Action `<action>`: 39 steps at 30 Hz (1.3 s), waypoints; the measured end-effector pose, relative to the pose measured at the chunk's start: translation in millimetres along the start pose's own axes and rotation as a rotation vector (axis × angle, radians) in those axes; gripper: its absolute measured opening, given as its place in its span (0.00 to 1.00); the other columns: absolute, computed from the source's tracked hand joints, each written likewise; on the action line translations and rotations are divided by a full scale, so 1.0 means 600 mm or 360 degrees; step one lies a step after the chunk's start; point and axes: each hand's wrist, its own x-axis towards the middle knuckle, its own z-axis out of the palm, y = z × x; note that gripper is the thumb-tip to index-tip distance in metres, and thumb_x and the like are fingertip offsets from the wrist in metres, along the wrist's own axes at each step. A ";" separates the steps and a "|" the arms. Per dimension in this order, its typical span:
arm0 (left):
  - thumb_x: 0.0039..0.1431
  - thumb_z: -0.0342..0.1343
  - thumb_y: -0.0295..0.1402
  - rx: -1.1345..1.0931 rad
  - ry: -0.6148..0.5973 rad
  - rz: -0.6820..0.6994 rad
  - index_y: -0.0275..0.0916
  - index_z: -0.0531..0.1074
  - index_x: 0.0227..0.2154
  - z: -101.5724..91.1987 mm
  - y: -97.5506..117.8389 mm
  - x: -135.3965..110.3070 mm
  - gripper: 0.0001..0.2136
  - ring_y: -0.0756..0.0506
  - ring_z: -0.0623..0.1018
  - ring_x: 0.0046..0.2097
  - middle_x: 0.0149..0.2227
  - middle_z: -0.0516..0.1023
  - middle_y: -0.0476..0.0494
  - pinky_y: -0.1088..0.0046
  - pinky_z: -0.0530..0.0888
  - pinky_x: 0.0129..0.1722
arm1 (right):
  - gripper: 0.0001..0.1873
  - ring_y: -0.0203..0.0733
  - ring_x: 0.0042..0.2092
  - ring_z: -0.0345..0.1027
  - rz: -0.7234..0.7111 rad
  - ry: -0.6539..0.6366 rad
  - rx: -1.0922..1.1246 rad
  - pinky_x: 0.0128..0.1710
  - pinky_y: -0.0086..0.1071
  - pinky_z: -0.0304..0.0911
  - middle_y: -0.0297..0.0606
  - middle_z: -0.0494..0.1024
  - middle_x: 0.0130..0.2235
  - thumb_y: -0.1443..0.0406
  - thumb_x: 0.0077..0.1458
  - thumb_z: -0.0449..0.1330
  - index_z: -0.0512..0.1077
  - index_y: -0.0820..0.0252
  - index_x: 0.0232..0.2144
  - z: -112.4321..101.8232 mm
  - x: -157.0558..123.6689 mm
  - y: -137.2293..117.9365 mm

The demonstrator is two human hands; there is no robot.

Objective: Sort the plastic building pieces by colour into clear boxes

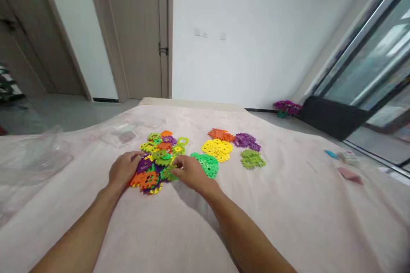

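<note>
A mixed pile of flat plastic gear pieces [160, 155] in orange, purple, yellow and green lies on the cloth-covered table [256, 222]. My left hand [123, 168] rests against the pile's left side, fingers loosely stretched over its edge beside purple pieces and an orange gear piece [141, 179]. At the pile's right side my right hand [192, 172] pinches a green gear piece [170, 174] between thumb and forefinger; the fingers partly hide it. Just beyond that hand sits a heap of bright green gear pieces [209, 165].
Single-colour heaps lie to the right: yellow gear pieces [218, 149], orange gear pieces [221, 134], purple gear pieces [246, 140] and olive-green gear pieces [252, 159]. Clear plastic bags [38, 153] spread at left. A small box [348, 157] and a pink item [349, 175] lie far right.
</note>
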 end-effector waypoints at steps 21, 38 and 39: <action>0.62 0.46 0.43 -0.0012 0.0028 -0.0035 0.48 0.80 0.45 0.007 -0.010 0.003 0.18 0.37 0.76 0.54 0.54 0.79 0.46 0.62 0.71 0.52 | 0.22 0.52 0.49 0.74 0.1187 0.1059 -0.0882 0.46 0.39 0.65 0.47 0.80 0.49 0.60 0.57 0.56 0.77 0.56 0.51 -0.295 -0.081 0.206; 0.62 0.46 0.43 -0.0011 0.0023 -0.0044 0.49 0.79 0.45 0.005 -0.007 0.001 0.18 0.38 0.76 0.54 0.54 0.79 0.47 0.64 0.70 0.52 | 0.16 0.46 0.49 0.66 -0.0126 0.0013 -0.0838 0.50 0.37 0.58 0.41 0.79 0.44 0.54 0.60 0.62 0.79 0.52 0.47 -0.051 -0.010 0.031; 0.62 0.46 0.43 -0.0011 0.0024 -0.0047 0.49 0.79 0.45 0.005 -0.007 0.002 0.18 0.38 0.76 0.54 0.54 0.79 0.47 0.64 0.70 0.53 | 0.17 0.47 0.49 0.65 -0.0156 -0.0011 -0.0865 0.51 0.38 0.58 0.41 0.78 0.45 0.54 0.60 0.62 0.78 0.52 0.48 -0.044 -0.011 0.027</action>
